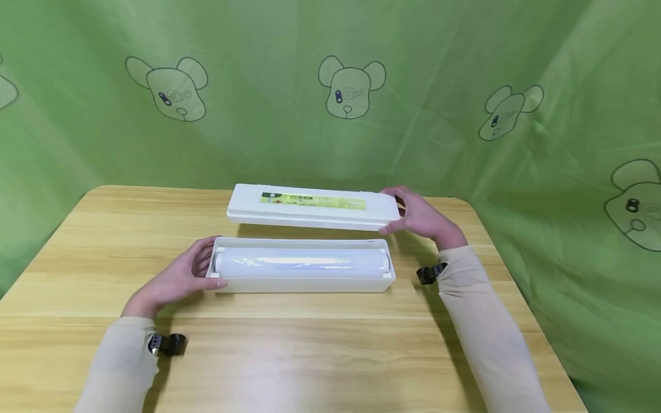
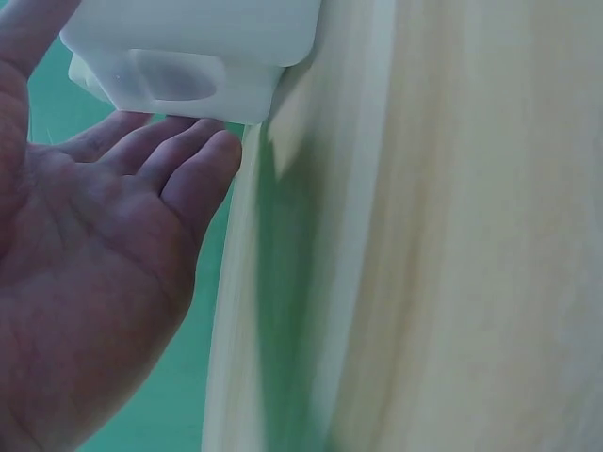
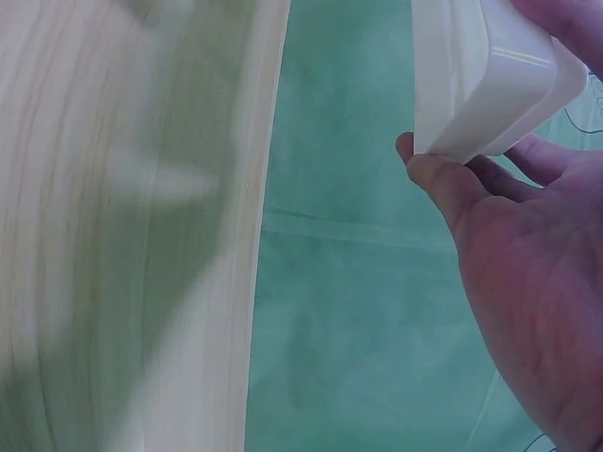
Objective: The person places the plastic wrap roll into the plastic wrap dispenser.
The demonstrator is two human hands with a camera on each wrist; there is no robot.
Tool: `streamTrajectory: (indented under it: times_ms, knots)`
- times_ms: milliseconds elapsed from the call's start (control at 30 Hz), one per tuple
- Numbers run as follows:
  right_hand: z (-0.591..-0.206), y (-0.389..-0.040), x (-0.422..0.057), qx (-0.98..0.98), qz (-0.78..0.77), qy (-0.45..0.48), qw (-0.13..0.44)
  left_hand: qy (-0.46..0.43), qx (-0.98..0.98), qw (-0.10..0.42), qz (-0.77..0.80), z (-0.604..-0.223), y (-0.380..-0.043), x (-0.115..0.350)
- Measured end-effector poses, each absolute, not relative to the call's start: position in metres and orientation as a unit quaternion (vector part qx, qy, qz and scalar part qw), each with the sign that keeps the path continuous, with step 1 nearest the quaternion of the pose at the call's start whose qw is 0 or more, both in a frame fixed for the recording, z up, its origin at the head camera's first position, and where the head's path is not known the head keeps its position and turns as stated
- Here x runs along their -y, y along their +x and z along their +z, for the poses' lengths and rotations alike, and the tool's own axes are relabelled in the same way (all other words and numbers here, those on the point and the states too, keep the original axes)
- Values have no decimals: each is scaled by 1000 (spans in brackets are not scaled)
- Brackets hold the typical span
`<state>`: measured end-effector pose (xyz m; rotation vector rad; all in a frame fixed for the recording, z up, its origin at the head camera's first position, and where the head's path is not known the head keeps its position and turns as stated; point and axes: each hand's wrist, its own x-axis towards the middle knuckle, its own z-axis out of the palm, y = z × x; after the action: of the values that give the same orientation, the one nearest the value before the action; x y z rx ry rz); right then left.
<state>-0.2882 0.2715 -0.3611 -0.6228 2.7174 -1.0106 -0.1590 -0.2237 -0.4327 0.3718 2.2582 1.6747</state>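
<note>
A white cling film box (image 1: 304,285) stands open-topped on the table, and a shiny roll of cling film (image 1: 302,263) lies lengthwise in it. My left hand (image 1: 175,275) grips the box's left end, thumb on the front wall and fingers round the back. In the left wrist view the white box end (image 2: 179,80) shows between thumb and fingers. Behind the box, my right hand (image 1: 420,215) holds the white lid (image 1: 248,206) by its right end, raised above the table. A green and yellow label runs along its top. The lid's end (image 3: 513,71) sits between thumb and fingers in the right wrist view.
The wooden table (image 1: 310,355) has rounded far corners. Green curtain (image 1: 268,126) with printed bear heads hangs behind the table and along its sides. A black wrist camera (image 1: 167,344) sits at the left cuff, another black wrist camera (image 1: 431,273) at the right cuff.
</note>
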Motion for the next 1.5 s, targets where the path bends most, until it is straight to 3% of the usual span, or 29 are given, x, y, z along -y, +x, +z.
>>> streamTrajectory:
  times_ms: [533,967,1500]
  knots:
    - [-363,-279,-272,-912,-338,-210,101,151,-792,169,567,-422,-160,230]
    - [-362,-275,-269,-895,-380,-212,99,81,-848,113,511,-397,-198,213]
    - [-365,-269,-271,-875,-416,-217,117,109,-868,73,480,-395,-215,190]
